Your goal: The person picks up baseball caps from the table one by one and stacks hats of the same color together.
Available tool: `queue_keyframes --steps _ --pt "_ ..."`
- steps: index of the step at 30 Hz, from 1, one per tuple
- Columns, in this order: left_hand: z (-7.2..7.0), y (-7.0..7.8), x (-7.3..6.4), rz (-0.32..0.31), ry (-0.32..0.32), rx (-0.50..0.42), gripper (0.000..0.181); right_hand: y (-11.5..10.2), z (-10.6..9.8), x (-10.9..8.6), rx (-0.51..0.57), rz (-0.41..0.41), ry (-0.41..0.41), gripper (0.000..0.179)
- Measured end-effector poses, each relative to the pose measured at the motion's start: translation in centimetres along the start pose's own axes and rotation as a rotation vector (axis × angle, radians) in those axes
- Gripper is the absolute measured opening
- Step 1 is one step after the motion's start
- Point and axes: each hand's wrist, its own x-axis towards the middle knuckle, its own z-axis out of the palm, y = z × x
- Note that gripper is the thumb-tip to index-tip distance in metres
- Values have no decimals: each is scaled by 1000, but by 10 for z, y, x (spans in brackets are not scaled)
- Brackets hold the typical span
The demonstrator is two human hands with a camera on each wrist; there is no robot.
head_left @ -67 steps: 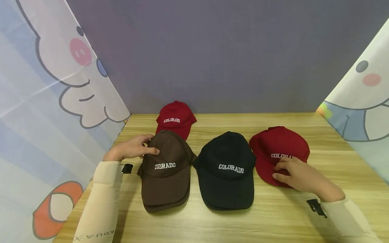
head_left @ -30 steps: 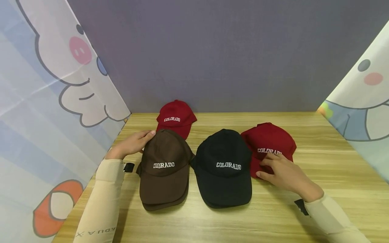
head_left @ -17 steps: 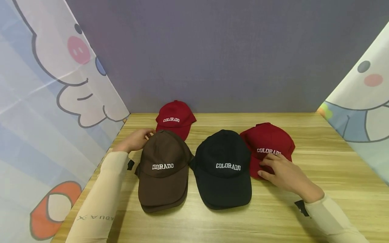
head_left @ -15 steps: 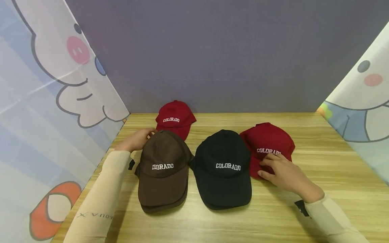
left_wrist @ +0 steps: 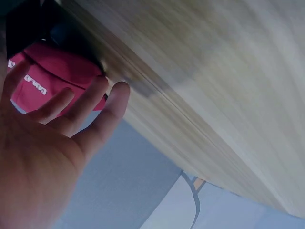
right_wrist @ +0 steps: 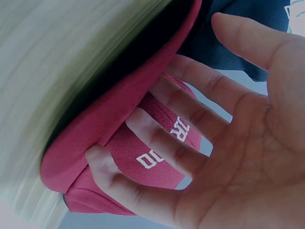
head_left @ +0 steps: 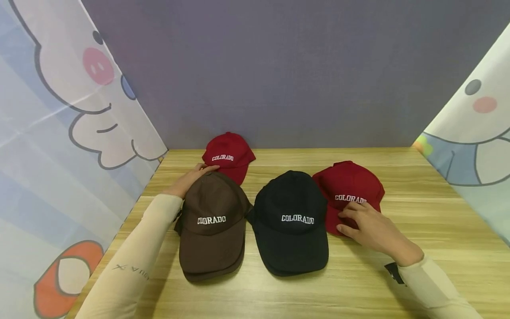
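My left hand (head_left: 190,179) reaches past the crown of the brown cap (head_left: 217,199), fingertips at the brim of the red cap (head_left: 225,148) at the back. In the left wrist view its fingers (left_wrist: 107,114) are spread and slightly bent in front of that cap. My right hand (head_left: 370,228) lies over the brim of another red cap (head_left: 352,179). Seen from the right wrist, its fingertips (right_wrist: 138,119) rest on that brim and its thumb stands apart. Between the brown and right red caps lies a black cap (head_left: 292,201), overlapping the red one's left side.
The brown and black caps lie side by side, each with a second brim edge showing beneath. They stand on a wood-grain table (head_left: 279,297). A grey panel (head_left: 295,75) closes the back, and cartoon-printed cloths (head_left: 40,177) hang at both sides.
My left hand has left the brown cap's crown and moved forward to the back red cap. Earlier, my right hand and its red cap shifted left against the black cap; both now stay still.
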Motion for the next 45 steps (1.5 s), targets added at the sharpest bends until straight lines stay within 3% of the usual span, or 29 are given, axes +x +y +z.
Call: queue_keyframes --steps 5,10,15,19,28,35,40,45 --pt "1 1 4 -57 -47 37 53 1 -2 0 0 5 -4 30" --pt "0 5 -4 -6 -18 90 52 1 -1 1 4 -1 -8 30" --pt "-3 5 -7 87 66 159 52 2 0 2 1 5 -8 30" --pt "-4 0 -8 103 116 164 52 2 1 3 3 1 -8 30" --pt "-9 -7 -8 13 239 109 50 7 0 3 6 24 -7 30" --pt "-15 -9 -5 15 399 141 42 9 0 5 9 34 -18 32" --pt "-19 -6 -2 -29 504 140 33 7 1 5 5 36 -14 33" --pt "-25 -1 -2 -57 551 137 33 7 1 6 8 33 -8 33"
